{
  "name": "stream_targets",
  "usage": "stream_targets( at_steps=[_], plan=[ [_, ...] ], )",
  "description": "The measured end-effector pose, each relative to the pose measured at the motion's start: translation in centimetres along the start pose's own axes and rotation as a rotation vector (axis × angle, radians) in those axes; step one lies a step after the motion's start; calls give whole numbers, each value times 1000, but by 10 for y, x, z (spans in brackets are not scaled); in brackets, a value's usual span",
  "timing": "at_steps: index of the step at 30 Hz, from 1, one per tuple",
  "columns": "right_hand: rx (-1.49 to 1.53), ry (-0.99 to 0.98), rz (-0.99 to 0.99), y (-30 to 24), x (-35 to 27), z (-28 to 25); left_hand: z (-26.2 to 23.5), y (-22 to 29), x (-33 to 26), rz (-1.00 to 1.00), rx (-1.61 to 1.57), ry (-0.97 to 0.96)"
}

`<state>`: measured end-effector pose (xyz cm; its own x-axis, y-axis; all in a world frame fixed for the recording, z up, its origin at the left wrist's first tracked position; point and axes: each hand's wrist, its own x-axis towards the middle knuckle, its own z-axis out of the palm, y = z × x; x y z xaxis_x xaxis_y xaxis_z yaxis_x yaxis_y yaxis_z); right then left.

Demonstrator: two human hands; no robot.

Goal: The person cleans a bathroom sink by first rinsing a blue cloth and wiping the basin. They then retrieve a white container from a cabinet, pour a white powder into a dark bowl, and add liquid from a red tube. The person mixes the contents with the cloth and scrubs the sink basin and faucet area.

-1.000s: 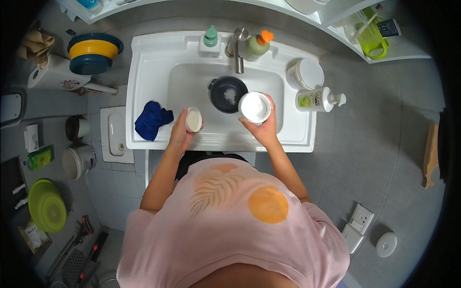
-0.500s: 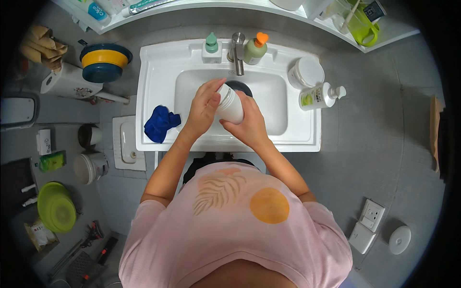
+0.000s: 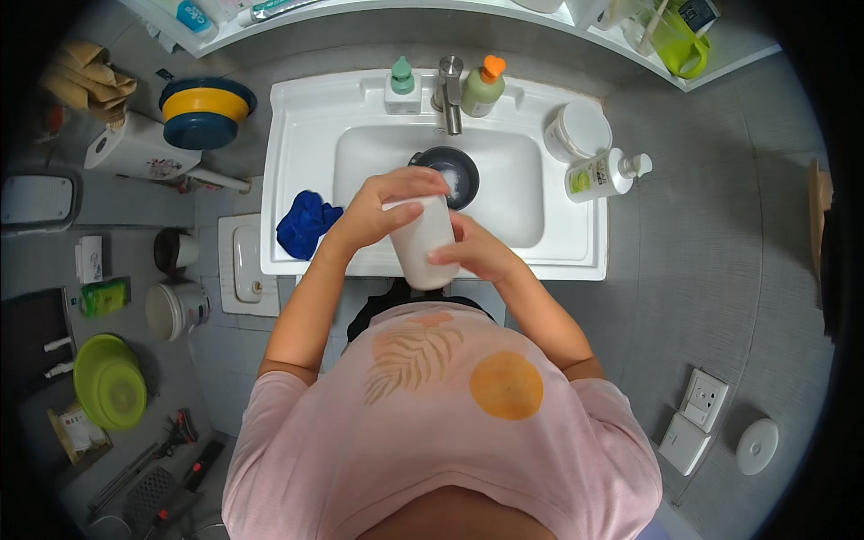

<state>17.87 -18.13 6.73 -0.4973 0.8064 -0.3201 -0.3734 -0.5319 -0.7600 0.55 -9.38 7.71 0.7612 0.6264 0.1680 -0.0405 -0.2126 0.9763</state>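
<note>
Over the near part of the sink (image 3: 529, 202), I hold a white cylindrical bottle (image 3: 421, 241) slantwise in both hands. My left hand (image 3: 382, 209) wraps around its far end, fingers over the top and thumb along its side. My right hand (image 3: 481, 250) grips the right side, with the thumb across the bottle's front. Its mouth is hidden behind my left fingers. Just beyond my hands, a small dark round bowl (image 3: 466, 173) sits in the basin beneath the faucet (image 3: 453, 99), with something whitish inside. A crumpled blue cloth (image 3: 306, 225) lies on the left ledge.
Behind the basin stand a green-topped pump bottle (image 3: 402, 88) and a green bottle with an orange top (image 3: 483, 87). On the right ledge are a white lidded tub (image 3: 579, 132) and a white pump bottle (image 3: 600, 175). A shelf (image 3: 432, 20) runs along the far wall.
The white bottle has come toward me and tilted, its near end now closer to my body. Both hands moved with it, uncovering more of the dark bowl. The view shifted slightly.
</note>
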Motion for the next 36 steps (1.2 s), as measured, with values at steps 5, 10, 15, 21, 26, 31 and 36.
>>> stream_targets(
  at_steps=[5, 10, 15, 21, 26, 31, 36],
  plan=[
    [48, 8, -14, -1, -9, 4, 15, 23, -2, -113, -143, 180],
    [-275, 16, -48, -10, -22, 3, 33, 20, -24, -259, -373, 212],
    [-156, -110, 13, 15, -32, 4, 58, 20, -49, -163, -590, 355],
    [-581, -83, -37, 38, -20, 22, 83, 19, -113, -263, -422, 639],
    [-690, -89, 5, 45, -28, 57, 101, 15, -166, -258, 250, 686],
    [-1190, -172, 0, 115, -13, 104, 122, -12, -242, -291, 246, 691],
    [-1305, -245, 186, 215, 3, 116, 146, -68, -329, -338, 109, 742]
  ],
)
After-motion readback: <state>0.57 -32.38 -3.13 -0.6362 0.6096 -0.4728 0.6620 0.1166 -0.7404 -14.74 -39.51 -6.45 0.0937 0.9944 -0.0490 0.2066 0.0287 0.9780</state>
